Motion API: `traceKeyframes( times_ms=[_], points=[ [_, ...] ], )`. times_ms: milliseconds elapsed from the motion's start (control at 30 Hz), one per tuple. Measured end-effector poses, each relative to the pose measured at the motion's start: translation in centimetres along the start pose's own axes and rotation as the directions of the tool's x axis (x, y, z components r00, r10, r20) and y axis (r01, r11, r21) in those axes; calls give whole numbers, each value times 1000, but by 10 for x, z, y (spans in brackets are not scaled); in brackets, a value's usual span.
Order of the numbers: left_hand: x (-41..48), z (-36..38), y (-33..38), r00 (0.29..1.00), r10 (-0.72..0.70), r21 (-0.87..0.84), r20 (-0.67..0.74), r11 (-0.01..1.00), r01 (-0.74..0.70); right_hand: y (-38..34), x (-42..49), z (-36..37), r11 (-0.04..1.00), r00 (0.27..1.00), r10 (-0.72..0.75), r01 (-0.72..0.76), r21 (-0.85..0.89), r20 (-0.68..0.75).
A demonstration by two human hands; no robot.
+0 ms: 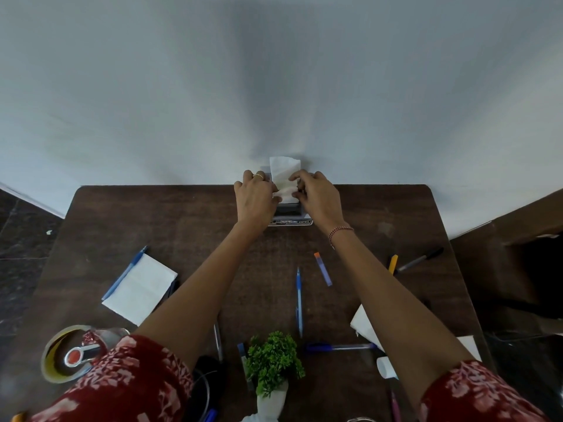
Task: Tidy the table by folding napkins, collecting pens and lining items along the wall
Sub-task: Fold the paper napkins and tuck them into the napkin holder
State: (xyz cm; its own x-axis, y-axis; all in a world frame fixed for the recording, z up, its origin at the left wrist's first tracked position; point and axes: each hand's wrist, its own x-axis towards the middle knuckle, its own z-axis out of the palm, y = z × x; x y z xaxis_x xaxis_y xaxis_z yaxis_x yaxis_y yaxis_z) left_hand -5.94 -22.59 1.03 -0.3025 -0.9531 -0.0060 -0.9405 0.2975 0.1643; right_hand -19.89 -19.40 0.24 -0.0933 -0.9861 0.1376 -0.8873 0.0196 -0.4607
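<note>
Seating the napkin in the holder

Your hands, left [255, 196] and right [316, 193], pinch the napkin [284, 175] over the holder [288, 210] at the wall; press evenly, keeping it upright.

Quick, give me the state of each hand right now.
Left hand: closed on the white napkin at the holder by the wall.
Right hand: closed, pinching the same napkin.

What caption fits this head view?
Both hands tuck a white napkin into the holder by the wall.
</note>
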Motion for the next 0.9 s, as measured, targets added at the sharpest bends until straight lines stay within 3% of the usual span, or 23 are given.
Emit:
traceKeyframes(
  times_ms=[300,600,900],
  points=[
    [1,1,-1,999,21,29,-24,999,-21,-1,5,0,988,998,-44,49,-143,40],
    [-4,1,-3,985,-87,-288,-150,957,41,-2,6,0,979,998,-61,53,-198,-34],
    [-9,2,-2,986,-87,-281,-142,959,44,-1,4,1,973,999,-22,32,-229,46]
  ],
)
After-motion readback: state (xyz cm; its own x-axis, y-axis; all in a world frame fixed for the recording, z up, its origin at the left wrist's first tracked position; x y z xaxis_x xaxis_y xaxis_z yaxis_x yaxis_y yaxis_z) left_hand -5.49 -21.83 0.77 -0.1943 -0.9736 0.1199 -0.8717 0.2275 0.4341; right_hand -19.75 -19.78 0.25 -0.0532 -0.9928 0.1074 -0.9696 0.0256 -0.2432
